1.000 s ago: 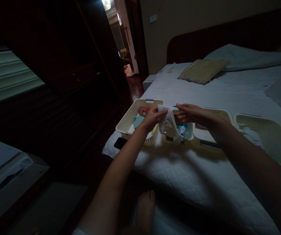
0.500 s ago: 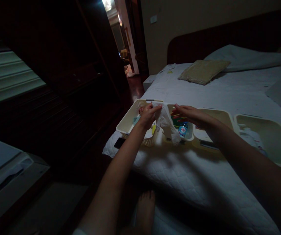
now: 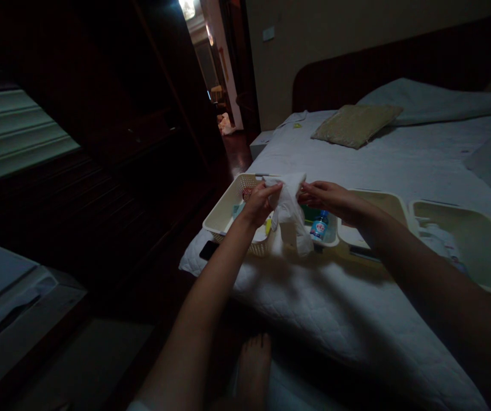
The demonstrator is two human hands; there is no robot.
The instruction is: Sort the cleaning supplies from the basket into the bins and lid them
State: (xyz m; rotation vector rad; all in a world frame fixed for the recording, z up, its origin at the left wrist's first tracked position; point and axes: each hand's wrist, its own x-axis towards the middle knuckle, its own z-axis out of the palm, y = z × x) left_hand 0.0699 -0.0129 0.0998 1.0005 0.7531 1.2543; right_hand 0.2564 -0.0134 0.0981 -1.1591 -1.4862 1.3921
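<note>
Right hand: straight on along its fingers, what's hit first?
The right hand would likely meet the thin white item held by the left hand; its fingertips look near the edge, contact unclear.

Both bare arms [image 3: 205,288] reached forward from the lower edge, left hand [image 3: 260,205] raised with thumb and fingers pinched together, right hand [image 3: 325,198] opposite and apart, palm turned inward, fingers extended toward the left, one bare foot [image 3: 254,362] below.

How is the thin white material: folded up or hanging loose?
Hanging loose: the left hand grips the white material near its top, and creased folds droop below.
</note>
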